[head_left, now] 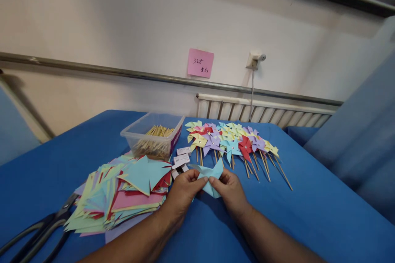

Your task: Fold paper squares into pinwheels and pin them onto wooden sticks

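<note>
A light blue paper square (210, 177) with cut, folded corners is pinched between my two hands just above the blue tablecloth. My left hand (182, 195) grips its left side with thumb and fingers closed. My right hand (230, 191) pinches its right side the same way. Just left of my hands lies a loose heap of cut paper squares (120, 193) in blue, pink, yellow, green and red. Beyond my hands lie several finished paper pinwheels (231, 139) on wooden sticks.
A clear plastic tub of wooden sticks (154, 137) stands behind the paper heap. Small white boxes (181, 159) lie beside it. Black scissors (40, 230) lie at the near left. The blue cloth (308, 209) covers the table; a radiator and pink wall note (200, 63) are behind.
</note>
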`<state>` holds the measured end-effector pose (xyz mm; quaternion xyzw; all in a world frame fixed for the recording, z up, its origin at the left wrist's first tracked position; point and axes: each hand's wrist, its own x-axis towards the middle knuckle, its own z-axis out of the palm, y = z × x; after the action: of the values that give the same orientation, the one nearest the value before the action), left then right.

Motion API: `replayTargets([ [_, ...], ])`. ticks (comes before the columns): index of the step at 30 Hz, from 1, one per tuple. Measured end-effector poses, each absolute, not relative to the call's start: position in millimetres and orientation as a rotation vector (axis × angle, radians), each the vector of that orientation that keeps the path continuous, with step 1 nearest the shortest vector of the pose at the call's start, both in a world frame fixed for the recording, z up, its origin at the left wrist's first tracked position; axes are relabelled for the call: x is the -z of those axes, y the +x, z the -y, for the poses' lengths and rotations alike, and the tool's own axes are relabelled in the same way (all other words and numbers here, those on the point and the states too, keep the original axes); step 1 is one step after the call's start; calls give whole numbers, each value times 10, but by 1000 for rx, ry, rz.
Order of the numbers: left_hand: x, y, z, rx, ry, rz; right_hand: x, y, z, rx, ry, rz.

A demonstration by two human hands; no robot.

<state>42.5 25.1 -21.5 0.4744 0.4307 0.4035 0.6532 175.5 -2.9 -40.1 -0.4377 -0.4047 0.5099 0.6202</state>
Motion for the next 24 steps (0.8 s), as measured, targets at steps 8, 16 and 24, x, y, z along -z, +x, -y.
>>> replayTargets([
  [8,179,423,-252,-949,1056,-964,373,1742,54,-1248,-935,915],
  [16,203,419,-275,-987,1011,-921,388,1747,56,-1253,-921,920],
  [24,242,476,-236,-982,998,-997,415,1743,69,-1208,-943,885],
])
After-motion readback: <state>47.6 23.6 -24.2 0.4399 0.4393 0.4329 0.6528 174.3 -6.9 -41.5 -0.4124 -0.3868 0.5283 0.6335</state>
